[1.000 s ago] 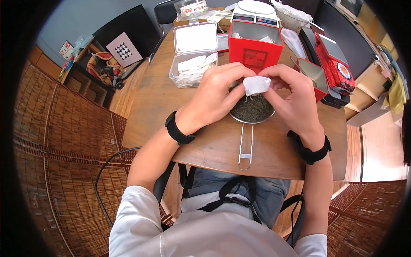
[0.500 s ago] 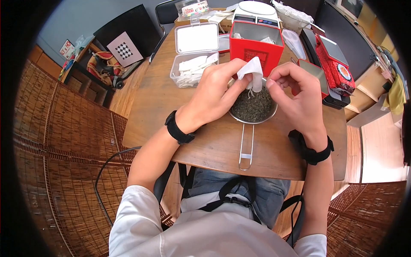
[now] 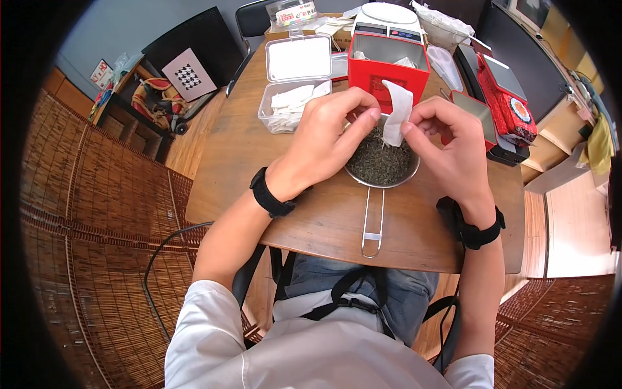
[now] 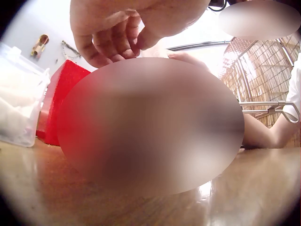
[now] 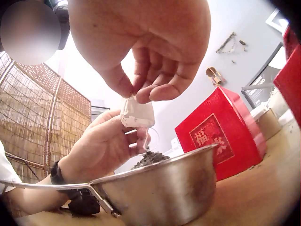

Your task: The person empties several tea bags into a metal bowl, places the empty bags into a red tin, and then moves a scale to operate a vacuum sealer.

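Note:
In the head view, my right hand [image 3: 455,139] pinches a small white pouch [image 3: 396,117] at its side, upright above dark dried leaves [image 3: 378,163]. The leaves lie in a round metal pan with a wire handle [image 3: 372,220]. My left hand [image 3: 324,137] is just left of the pouch, fingers bent and thumb near the index finger, apparently holding nothing. From the right wrist, the pouch [image 5: 137,113] hangs from my right thumb and fingertips [image 5: 136,96], with a white string below it; my left hand [image 5: 101,148] is behind the pan [image 5: 164,188].
Behind the pan is a red box [image 3: 382,81] with white pouches inside. An open clear container [image 3: 275,123] of white pouches stands left of it. A white scale [image 3: 387,14] is farther back; another red box [image 3: 476,110] and a red package [image 3: 512,107] are at the right.
The pouch passed from my left fingers to my right ones and now stands more upright, slightly farther right. My right hand had let go of it half a second ago.

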The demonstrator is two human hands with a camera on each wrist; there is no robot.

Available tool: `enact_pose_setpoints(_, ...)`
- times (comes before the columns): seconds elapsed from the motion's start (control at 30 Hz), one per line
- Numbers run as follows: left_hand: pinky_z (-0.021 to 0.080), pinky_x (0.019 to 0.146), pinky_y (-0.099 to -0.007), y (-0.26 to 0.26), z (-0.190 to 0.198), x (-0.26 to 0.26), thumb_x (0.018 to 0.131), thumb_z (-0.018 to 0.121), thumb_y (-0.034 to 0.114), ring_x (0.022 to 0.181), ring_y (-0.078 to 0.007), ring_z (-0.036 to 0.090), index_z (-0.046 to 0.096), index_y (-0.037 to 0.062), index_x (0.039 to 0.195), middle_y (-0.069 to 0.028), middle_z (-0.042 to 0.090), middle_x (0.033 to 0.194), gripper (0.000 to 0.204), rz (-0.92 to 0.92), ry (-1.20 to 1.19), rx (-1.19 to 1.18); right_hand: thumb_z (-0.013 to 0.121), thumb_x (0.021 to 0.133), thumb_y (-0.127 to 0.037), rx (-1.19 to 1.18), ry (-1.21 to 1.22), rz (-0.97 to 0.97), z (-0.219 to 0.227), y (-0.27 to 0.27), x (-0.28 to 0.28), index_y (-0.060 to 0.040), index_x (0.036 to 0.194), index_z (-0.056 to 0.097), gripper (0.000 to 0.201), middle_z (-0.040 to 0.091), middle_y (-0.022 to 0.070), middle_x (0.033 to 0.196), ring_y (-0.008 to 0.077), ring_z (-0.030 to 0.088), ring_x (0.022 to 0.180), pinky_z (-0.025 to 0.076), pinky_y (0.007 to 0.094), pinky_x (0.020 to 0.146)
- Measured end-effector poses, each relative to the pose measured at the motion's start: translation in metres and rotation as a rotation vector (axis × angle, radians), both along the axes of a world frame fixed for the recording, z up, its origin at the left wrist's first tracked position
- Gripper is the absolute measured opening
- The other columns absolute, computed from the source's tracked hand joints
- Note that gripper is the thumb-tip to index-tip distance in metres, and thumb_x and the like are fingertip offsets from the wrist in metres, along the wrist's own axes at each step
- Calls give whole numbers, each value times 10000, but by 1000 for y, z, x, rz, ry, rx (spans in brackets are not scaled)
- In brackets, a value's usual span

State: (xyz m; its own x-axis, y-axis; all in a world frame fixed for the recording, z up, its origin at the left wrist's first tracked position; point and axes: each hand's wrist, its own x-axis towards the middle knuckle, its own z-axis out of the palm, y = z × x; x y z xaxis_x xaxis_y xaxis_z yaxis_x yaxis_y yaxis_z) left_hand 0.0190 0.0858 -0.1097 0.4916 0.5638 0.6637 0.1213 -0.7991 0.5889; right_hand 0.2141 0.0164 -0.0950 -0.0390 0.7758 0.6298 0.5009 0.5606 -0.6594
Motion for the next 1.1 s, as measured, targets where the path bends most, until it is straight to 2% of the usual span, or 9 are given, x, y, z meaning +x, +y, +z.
enact_pose_setpoints(0.13, 533, 642, -353, -1, -3, 2, 889, 663, 54, 708, -293, 672, 640, -29, 965, -166, 678, 829, 115, -115, -2, 97, 719, 824, -13, 5, -4, 34, -2, 0, -4, 19, 862, 670, 70, 642, 38, 744, 87, 551, 612, 450, 237, 563)
enact_pose_setpoints(0.27, 530, 635, -360, 0, -1, 0, 863, 670, 38, 716, -299, 674, 639, -31, 974, -169, 672, 823, 135, -103, 24, 90, 719, 821, -2, 6, -41, 55, -2, 1, -3, 20, 869, 670, 73, 641, 48, 762, 101, 542, 604, 445, 248, 558)
enact_pose_setpoints(0.37, 519, 673, -325, -2, 0, -2, 843, 691, 18, 733, -234, 665, 680, -22, 1052, -134, 705, 862, 213, -77, 85, 51, 719, 816, 5, 27, -67, 70, -3, 2, -5, 22, 866, 669, 73, 638, 55, 768, 114, 544, 602, 448, 254, 558)
enact_pose_setpoints(0.67, 515, 627, -305, -2, 1, -2, 824, 694, 16, 664, -199, 653, 680, -29, 923, -117, 682, 759, 109, -55, 89, 85, 720, 803, 7, 77, -96, 42, -1, 1, -4, 19, 851, 668, 71, 638, 60, 754, 125, 582, 624, 469, 250, 571)
enact_pose_setpoints(0.73, 518, 582, -310, 0, 0, 0, 833, 687, 38, 617, -211, 645, 646, -17, 875, -125, 667, 731, 80, -32, -26, 120, 719, 802, 5, 66, -73, 29, 0, 1, -2, 18, 846, 668, 68, 640, 59, 753, 124, 588, 629, 473, 249, 576)
enact_pose_setpoints(0.87, 515, 583, -298, 1, 1, -2, 839, 686, 51, 620, -197, 643, 648, -12, 872, -109, 673, 736, 81, 10, -30, 106, 717, 800, 2, 86, -70, -26, 3, 1, 3, 16, 837, 667, 64, 650, 54, 761, 117, 589, 632, 478, 247, 585)
enact_pose_setpoints(0.93, 524, 656, -286, -1, 5, -3, 846, 691, 22, 687, -156, 651, 671, -35, 890, -92, 684, 759, 75, 58, -25, 54, 718, 799, 1, 88, -69, -51, 4, 0, 4, 16, 837, 667, 65, 653, 53, 764, 115, 589, 633, 478, 247, 586)
enact_pose_setpoints(1.03, 510, 590, -304, 1, 3, -2, 845, 679, 43, 647, -197, 639, 650, -8, 900, -102, 669, 774, 81, 38, -36, 88, 720, 802, -4, 80, -53, -84, 4, -1, 3, 16, 843, 671, 67, 656, 50, 769, 109, 592, 637, 477, 243, 588)
enact_pose_setpoints(1.1, 510, 591, -308, 0, 2, 0, 848, 675, 33, 657, -201, 639, 647, -11, 907, -106, 666, 788, 78, -30, -26, 125, 725, 796, -2, 101, -64, 1, 0, 2, -1, 17, 848, 675, 75, 658, 53, 773, 114, 595, 634, 479, 245, 590)
